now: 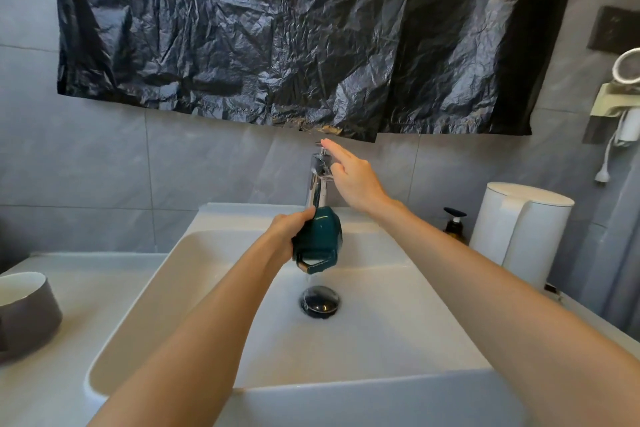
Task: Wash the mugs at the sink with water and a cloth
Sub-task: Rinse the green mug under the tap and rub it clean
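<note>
Teal-green ceramic: the faceted mug (pixel 320 236) hangs tilted under the chrome tap (pixel 317 184), over the white sink (pixel 207 270). My left hand (pixel 289 229) has its fingers (pixel 304 215) clamped round the mug's body. Water falls from it toward the black drain plug (pixel 320 300). My right hand (pixel 353 180) is at the tap's lever, fingers (pixel 337 152) straight and slightly apart. A grey mug (pixel 24 308) stands on the desk (pixel 69 374) at left.
</note>
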The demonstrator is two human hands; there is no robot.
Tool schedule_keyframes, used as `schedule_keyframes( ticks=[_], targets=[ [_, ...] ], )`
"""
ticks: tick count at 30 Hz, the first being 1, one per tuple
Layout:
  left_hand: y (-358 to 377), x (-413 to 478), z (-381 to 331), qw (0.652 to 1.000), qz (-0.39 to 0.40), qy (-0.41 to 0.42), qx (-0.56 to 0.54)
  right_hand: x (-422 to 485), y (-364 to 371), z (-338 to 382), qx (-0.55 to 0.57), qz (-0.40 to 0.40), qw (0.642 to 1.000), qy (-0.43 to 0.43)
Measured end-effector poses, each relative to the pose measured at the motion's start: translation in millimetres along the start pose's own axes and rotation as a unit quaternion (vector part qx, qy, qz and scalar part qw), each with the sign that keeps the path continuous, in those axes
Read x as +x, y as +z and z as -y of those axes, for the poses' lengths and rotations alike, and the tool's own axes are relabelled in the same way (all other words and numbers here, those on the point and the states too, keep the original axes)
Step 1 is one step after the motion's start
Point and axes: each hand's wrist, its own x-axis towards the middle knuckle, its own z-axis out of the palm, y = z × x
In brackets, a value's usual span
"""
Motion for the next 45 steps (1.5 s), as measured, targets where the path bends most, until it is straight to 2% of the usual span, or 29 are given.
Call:
schedule_keyframes(
  ticks=[2,5,7,8,10,12,15,17,20,24,26,28,30,32,33,36,38,42,45],
  targets=[
    [-1,0,1,1.0,0.007,-0.006,-0.021,-3,-6,5,0.072,0.028,0.996,0.034],
    [-1,1,1,0.998,0.017,-0.016,-0.059,-25,-7,2,0.159,-0.049,0.981,0.096],
    [3,0,0,0.995,0.031,-0.027,-0.088,-50,-1,-8,0.171,-0.095,0.963,0.183],
    [5,-1,1,0.993,0.039,-0.035,-0.105,-61,1,-14,0.18,-0.089,0.95,0.239],
    [11,-2,2,0.989,0.05,-0.053,-0.132,-79,2,-22,0.212,-0.036,0.912,0.35],
    [17,-4,5,0.985,0.056,-0.066,-0.149,-91,2,-27,0.273,0.038,0.864,0.422],
    [25,-5,11,0.98,0.055,-0.072,-0.177,-102,1,-35,0.389,0.137,0.792,0.451],
    [28,-6,13,0.975,0.05,-0.075,-0.205,-107,1,-38,0.459,0.161,0.752,0.445],
    [30,-9,15,0.971,0.066,-0.07,-0.219,-108,5,-35,0.544,0.099,0.721,0.418],
    [37,-22,14,0.969,0.126,-0.082,-0.196,-99,12,-34,0.608,-0.098,0.686,0.387],
    [38,-27,14,0.973,0.165,-0.089,-0.132,-95,5,-37,0.557,-0.164,0.717,0.386],
    [35,-26,14,0.976,0.196,-0.079,-0.046,-98,-3,-39,0.467,-0.198,0.777,0.373],
    [31,-24,12,0.973,0.211,-0.057,0.07,-102,-9,-38,0.39,-0.208,0.839,0.318],
    [28,-23,13,0.971,0.182,-0.04,0.152,-105,-8,-36,0.319,-0.207,0.888,0.259],
    [26,-21,15,0.97,0.159,-0.029,0.182,-106,-7,-37,0.287,-0.205,0.901,0.251],
    [23,-18,19,0.962,0.1,0.007,0.255,-109,-6,-40,0.242,-0.198,0.914,0.259],
    [22,-16,19,0.955,0.09,0.021,0.282,-110,-6,-40,0.233,-0.201,0.925,0.222],
    [22,-17,21,0.951,0.119,0.05,0.282,-108,-6,-41,0.215,-0.203,0.929,0.223],
    [23,-18,23,0.926,0.154,0.096,0.333,-108,-8,-43,0.233,-0.212,0.924,0.215]
  ],
)
